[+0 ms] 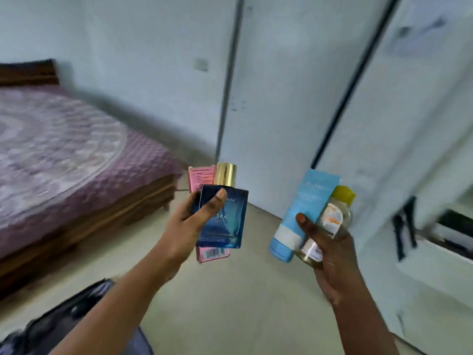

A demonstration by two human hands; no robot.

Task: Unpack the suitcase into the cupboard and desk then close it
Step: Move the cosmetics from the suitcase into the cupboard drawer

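The left hand (188, 221) is curled around a dark blue perfume bottle (222, 219) with a gold cap, thumb pressed on its face, and a pink box (202, 179) is pinched behind the bottle in the same grip. The right hand (326, 248) holds a pale blue tube (304, 208) and a small clear bottle (335, 217) with a yellow cap, side by side. All four items stand roughly upright, tops away from the person, long axes near vertical. The white cupboard (281, 98) lies ahead and to the right, so the right hand is the nearer one to its doors, which look shut in the blurred view; both hands being full, opening a door would likely need something freed first. The open suitcase (64, 324) sits low at the left, behind the left forearm, on the pale floor (230, 290). A bed (64, 139) with a purple patterned cover fills the left side of the room. Something dark (407, 224) hangs at the right edge; I cannot tell what.
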